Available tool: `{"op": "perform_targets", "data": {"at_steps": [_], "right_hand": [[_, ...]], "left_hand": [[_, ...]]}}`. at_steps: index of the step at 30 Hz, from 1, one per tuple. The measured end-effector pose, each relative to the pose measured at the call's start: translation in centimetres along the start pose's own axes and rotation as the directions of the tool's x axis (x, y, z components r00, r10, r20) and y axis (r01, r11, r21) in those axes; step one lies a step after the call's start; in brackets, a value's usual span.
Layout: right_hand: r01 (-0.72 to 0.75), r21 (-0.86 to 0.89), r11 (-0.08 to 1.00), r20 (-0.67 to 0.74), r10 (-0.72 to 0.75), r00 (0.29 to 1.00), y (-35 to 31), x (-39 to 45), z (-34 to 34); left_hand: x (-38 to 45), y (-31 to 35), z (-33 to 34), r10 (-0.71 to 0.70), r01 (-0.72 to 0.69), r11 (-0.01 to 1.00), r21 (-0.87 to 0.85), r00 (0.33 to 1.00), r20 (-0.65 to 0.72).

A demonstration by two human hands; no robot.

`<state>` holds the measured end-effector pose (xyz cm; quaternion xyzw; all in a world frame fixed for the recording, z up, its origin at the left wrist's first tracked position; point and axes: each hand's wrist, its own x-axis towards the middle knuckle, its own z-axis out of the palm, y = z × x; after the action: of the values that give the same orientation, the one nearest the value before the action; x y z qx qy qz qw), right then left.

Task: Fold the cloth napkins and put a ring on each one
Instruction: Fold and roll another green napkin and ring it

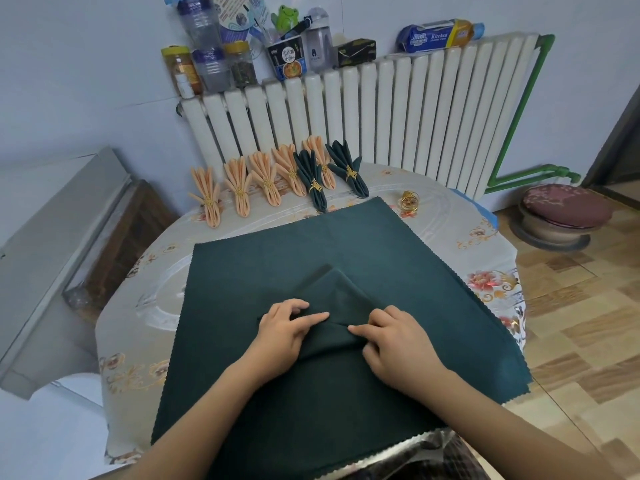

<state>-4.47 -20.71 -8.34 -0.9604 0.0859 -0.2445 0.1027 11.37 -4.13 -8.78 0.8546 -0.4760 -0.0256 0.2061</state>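
Both my left hand (282,332) and right hand (398,342) pinch the soft, limp green napkin (398,258) at its middle pleat between them.

A dark green cloth napkin (346,244) lay spread flat across the centre of the frame, its edges pinked, with a raised pleat gathered into a peak at its middle. Above it, in the upper centre, five peach folded napkins (239,187) stood in a row, fanned and each cinched by a gold ring. Two dark green folded napkins (313,183) lay at the right end of that row, ringed likewise. A loose gold napkin ring (409,200) sat to their right.
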Motion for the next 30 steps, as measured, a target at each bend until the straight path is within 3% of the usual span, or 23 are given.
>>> {"op": "perform_targets", "data": {"at_steps": [3,6,9,12,15,20,24,30], "right_hand": [[-0.047,0.030,0.998,-0.004,0.047,0.999,-0.7,0.0,0.1],[-0.121,0.055,0.991,-0.048,0.123,0.991,-0.3,0.8,0.3],[-0.167,0.056,0.984,-0.010,0.168,0.986,-0.5,1.3,0.7],[-0.173,0.022,0.985,-0.002,0.173,0.985,-0.7,1.2,0.7],[-0.175,-0.007,0.985,-0.024,0.175,0.984,-0.8,1.4,0.7],[-0.178,-0.017,0.984,-0.039,0.177,0.983,-0.8,1.3,1.0],[-0.172,-0.025,0.985,-0.064,0.170,0.983,-0.6,1.3,1.1],[-0.153,-0.092,0.984,-0.102,0.144,0.984,-0.9,1.2,0.9]], "left_hand": [[1.5,-0.3,-2.4,-0.003,0.006,1.000,-0.013,0.973,0.229],[4.0,1.4,-5.3,-0.095,0.041,0.992,0.123,0.877,0.470],[7.0,4.9,-5.9,-0.112,-0.055,0.944,0.325,0.873,0.474],[10.4,7.5,-4.5,0.062,-0.198,0.938,0.285,0.904,0.423],[12.4,8.4,-2.9,0.118,-0.303,0.916,0.263,0.830,0.545],[13.8,8.7,-2.1,0.023,-0.322,0.882,0.345,0.760,0.649],[12.8,9.5,-2.6,0.069,-0.418,0.787,0.454,0.791,0.608],[7.7,9.0,-1.7,0.196,-0.326,0.796,0.510,0.936,0.292]]}}
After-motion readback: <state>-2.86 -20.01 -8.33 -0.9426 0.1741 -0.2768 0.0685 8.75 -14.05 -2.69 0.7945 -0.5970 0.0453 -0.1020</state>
